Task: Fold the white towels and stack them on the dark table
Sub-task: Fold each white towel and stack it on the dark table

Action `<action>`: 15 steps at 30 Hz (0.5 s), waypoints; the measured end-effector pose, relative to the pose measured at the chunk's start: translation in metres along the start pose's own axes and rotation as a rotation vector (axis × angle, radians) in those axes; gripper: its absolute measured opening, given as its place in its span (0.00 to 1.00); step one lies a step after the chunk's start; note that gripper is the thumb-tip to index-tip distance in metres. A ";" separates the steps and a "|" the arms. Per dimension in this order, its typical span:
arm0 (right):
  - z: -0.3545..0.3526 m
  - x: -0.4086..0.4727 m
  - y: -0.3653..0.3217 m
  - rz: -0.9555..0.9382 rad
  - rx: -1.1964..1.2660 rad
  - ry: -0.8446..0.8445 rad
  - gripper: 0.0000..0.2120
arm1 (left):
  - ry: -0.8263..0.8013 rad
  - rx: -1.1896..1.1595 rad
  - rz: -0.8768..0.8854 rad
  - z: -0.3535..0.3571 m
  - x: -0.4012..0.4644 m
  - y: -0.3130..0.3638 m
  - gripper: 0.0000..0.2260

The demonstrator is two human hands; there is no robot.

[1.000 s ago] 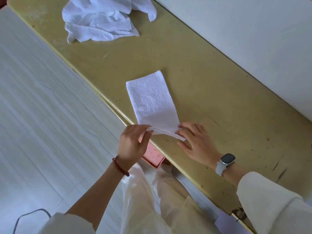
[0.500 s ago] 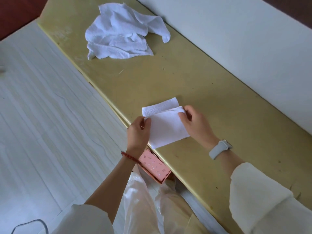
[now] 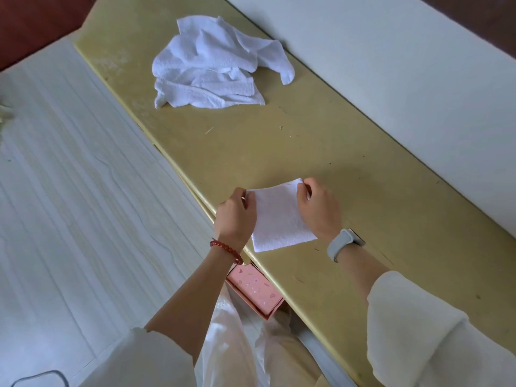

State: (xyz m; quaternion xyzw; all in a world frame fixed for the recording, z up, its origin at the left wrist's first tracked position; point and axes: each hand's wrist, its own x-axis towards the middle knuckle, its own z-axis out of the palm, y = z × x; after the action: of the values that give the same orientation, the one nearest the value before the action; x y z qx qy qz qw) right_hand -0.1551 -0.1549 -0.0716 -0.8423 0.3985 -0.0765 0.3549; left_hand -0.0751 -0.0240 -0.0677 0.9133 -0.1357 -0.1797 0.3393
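- The towel (image 3: 282, 219), a small white terry square, is lying folded at the lower centre of the frame, sitting on the yellow desk (image 3: 321, 135) by its near edge.
- The left hand (image 3: 236, 219) is pinching the towel's far left corner, fingers clamped on the cloth; the right hand (image 3: 318, 208) is doing the same at the far right corner.
- Judging the step: the fold is being squared, so both corners should be meeting the layer beneath evenly, then being pressed flat.
- A crumpled pile (image 3: 215, 65) of unfolded towels is waiting at the upper centre.
- A pink box (image 3: 255, 290) is showing under the desk edge.
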 end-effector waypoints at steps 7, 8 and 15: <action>0.008 0.005 0.000 0.033 -0.090 0.058 0.12 | 0.000 0.055 -0.070 0.003 0.006 0.001 0.09; 0.009 0.005 0.000 0.040 -0.107 0.063 0.12 | 0.003 0.070 -0.085 0.004 0.006 0.001 0.09; 0.012 0.009 -0.003 0.122 -0.135 0.036 0.10 | 0.033 0.204 -0.172 0.002 0.001 -0.003 0.11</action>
State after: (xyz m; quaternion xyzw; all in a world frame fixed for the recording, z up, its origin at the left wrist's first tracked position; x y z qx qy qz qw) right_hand -0.1419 -0.1539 -0.0804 -0.8369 0.4597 -0.0430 0.2941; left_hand -0.0750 -0.0231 -0.0711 0.9542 -0.0689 -0.1784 0.2300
